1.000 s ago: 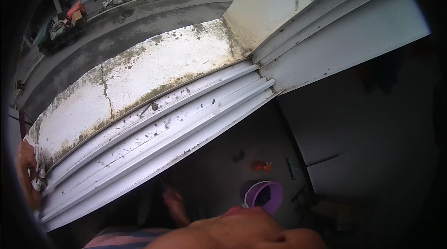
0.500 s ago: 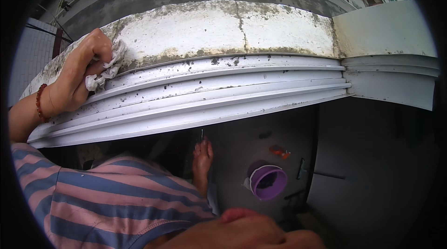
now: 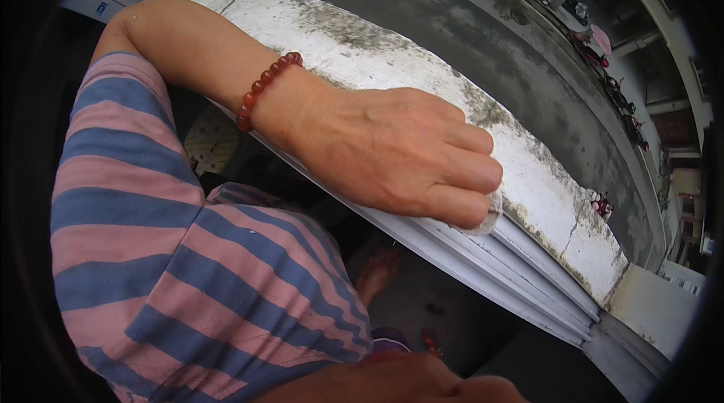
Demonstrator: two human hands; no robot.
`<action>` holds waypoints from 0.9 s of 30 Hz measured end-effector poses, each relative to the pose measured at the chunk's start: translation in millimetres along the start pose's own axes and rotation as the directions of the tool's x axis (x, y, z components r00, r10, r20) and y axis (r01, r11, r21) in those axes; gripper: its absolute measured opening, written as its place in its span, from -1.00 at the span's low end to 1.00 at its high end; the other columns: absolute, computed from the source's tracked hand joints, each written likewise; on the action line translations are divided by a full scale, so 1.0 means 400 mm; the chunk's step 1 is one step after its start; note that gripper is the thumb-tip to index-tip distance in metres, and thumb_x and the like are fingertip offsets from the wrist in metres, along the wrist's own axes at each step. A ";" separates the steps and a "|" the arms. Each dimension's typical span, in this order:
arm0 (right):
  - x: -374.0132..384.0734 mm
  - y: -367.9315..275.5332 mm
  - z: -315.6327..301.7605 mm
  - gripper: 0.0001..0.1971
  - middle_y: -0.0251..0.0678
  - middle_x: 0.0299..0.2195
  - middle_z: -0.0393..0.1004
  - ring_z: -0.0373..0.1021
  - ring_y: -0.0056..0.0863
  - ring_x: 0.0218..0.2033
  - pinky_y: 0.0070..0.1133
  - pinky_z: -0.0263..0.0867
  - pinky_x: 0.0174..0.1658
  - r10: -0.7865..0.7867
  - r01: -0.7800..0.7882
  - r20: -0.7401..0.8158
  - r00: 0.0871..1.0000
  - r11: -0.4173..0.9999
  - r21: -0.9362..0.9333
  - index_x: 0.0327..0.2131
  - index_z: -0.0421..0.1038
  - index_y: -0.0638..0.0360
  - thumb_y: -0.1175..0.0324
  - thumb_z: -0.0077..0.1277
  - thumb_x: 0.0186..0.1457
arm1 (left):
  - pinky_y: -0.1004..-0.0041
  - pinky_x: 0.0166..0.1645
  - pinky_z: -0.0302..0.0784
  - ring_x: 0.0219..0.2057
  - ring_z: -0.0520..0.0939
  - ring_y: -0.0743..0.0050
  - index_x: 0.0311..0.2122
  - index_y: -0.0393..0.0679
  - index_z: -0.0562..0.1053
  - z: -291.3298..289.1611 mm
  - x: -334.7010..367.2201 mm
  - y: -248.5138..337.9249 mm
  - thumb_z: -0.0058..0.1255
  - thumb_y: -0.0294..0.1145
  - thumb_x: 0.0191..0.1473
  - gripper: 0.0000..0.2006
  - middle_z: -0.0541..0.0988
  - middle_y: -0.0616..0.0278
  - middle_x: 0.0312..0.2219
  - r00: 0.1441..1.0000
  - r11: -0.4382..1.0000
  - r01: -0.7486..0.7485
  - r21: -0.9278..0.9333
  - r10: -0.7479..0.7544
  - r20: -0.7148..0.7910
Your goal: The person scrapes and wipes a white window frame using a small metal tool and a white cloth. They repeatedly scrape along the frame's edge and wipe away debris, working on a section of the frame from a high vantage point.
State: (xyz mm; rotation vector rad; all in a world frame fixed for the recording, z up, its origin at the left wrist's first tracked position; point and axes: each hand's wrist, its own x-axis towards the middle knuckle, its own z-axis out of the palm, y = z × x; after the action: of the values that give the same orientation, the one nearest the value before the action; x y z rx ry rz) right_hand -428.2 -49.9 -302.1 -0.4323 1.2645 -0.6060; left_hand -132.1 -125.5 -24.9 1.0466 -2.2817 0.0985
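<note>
My left hand (image 3: 400, 154), with a red bead bracelet (image 3: 256, 90) at the wrist, reaches across the window frame. Its fingers are curled into a fist round a crumpled white rag (image 3: 490, 218), of which only an edge shows beneath the knuckles. The fist hides part of the white sliding-window track (image 3: 532, 282) and the stained white ledge (image 3: 377, 64) beyond it. Lower down, in shadow on the inner side of the track, is my right hand (image 3: 379, 271). A thin, shiny tip sticks up from its closed fingers; the rest of that tool is hidden.
Outside the ledge lies a grey road (image 3: 483, 33), far below. Indoors, a purple bucket (image 3: 391, 337) shows partly behind my striped shirt, near a small red-orange object (image 3: 431, 340) on the floor. A pale wall section (image 3: 656, 309) ends the track at the right.
My left hand has moved rightward along the track with the rag, from the far left to the middle. The view has tilted and turned. My right hand stays low, inside.
</note>
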 end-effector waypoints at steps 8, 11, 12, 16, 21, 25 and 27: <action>0.048 -0.032 0.023 -0.70 -0.49 -0.55 0.31 0.22 -0.75 -0.59 -0.77 0.11 -0.58 0.083 -0.030 0.227 0.970 0.973 -0.229 -0.11 0.31 0.16 0.21 -0.12 0.15 | 0.64 -0.57 0.23 -0.56 0.39 0.57 -0.44 -0.12 0.37 -0.104 -0.240 0.261 0.05 -0.43 -0.10 -0.89 0.40 0.32 -0.47 0.989 0.941 0.139 0.309 -0.113 -0.100; 0.063 -0.002 0.046 -0.69 -0.47 -0.56 0.31 0.22 -0.75 -0.60 -0.77 0.12 -0.58 0.067 0.004 0.279 0.958 0.969 -0.247 -0.12 0.31 0.16 0.19 -0.13 0.15 | 0.59 -0.56 0.30 -0.51 0.42 0.49 -0.41 -0.13 0.37 -0.160 -0.354 0.275 0.08 -0.46 -0.19 -0.83 0.39 0.28 -0.45 0.957 0.853 0.268 0.448 -0.182 -0.227; 0.060 0.014 0.061 -0.69 -0.47 -0.56 0.32 0.23 -0.75 -0.60 -0.77 0.12 -0.59 0.060 0.013 0.274 0.960 0.966 -0.256 -0.12 0.31 0.16 0.19 -0.13 0.16 | 0.60 -0.56 0.30 -0.52 0.43 0.51 -0.40 -0.14 0.37 -0.182 -0.397 0.278 0.10 -0.45 -0.19 -0.81 0.41 0.29 -0.45 0.948 0.816 0.294 0.498 -0.185 -0.257; -0.029 0.075 0.184 -0.79 -0.60 -0.64 0.18 0.12 -0.80 -0.66 -0.77 0.06 -0.63 -0.011 0.051 0.138 0.990 0.955 -0.293 -0.17 0.34 0.09 0.27 -0.16 0.17 | 0.49 -0.50 0.35 -0.50 0.41 0.40 -0.44 -0.14 0.33 -0.291 -0.570 0.271 0.08 -0.52 -0.21 -0.82 0.36 0.23 -0.45 0.902 0.690 0.407 0.599 -0.201 -0.381; -0.079 0.240 0.277 -0.70 -0.54 -0.49 0.32 0.20 -0.76 -0.54 -0.78 0.07 -0.53 -0.072 0.084 0.049 0.996 0.939 -0.335 -0.05 0.31 0.14 0.31 -0.16 0.15 | 0.33 -0.31 0.41 -0.39 0.47 0.23 -0.38 -0.19 0.28 -0.369 -0.741 0.205 0.14 -0.56 -0.20 -0.72 0.38 0.16 -0.35 0.812 0.632 0.564 0.532 -0.305 -0.498; -0.160 0.308 0.348 -0.66 -0.40 -0.31 0.34 0.20 -0.75 -0.44 -0.78 0.13 -0.45 0.061 -0.042 0.014 0.998 0.825 -0.563 -0.02 0.28 0.16 0.27 -0.18 0.16 | 0.42 -0.36 0.34 -0.49 0.49 0.31 -0.38 -0.14 0.30 -0.362 -0.768 0.188 0.09 -0.52 -0.19 -0.76 0.39 0.21 -0.45 0.782 0.659 0.599 0.455 -0.360 -0.509; -0.168 0.369 0.300 -0.67 -0.31 -0.22 0.37 0.27 -0.54 -0.31 -0.62 0.22 -0.28 -0.043 0.015 -0.035 0.998 0.819 -0.574 -0.05 0.30 0.23 0.27 -0.19 0.16 | 0.42 -0.35 0.34 -0.48 0.48 0.31 -0.38 -0.15 0.30 -0.351 -0.795 0.174 0.08 -0.52 -0.18 -0.77 0.39 0.20 -0.45 0.783 0.690 0.590 0.420 -0.361 -0.506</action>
State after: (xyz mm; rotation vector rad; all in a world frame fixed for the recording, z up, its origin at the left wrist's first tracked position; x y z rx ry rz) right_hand -297.4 103.5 -311.7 -0.9467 1.4818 -0.2431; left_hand 46.8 175.6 -78.5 1.7357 -1.5583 0.7306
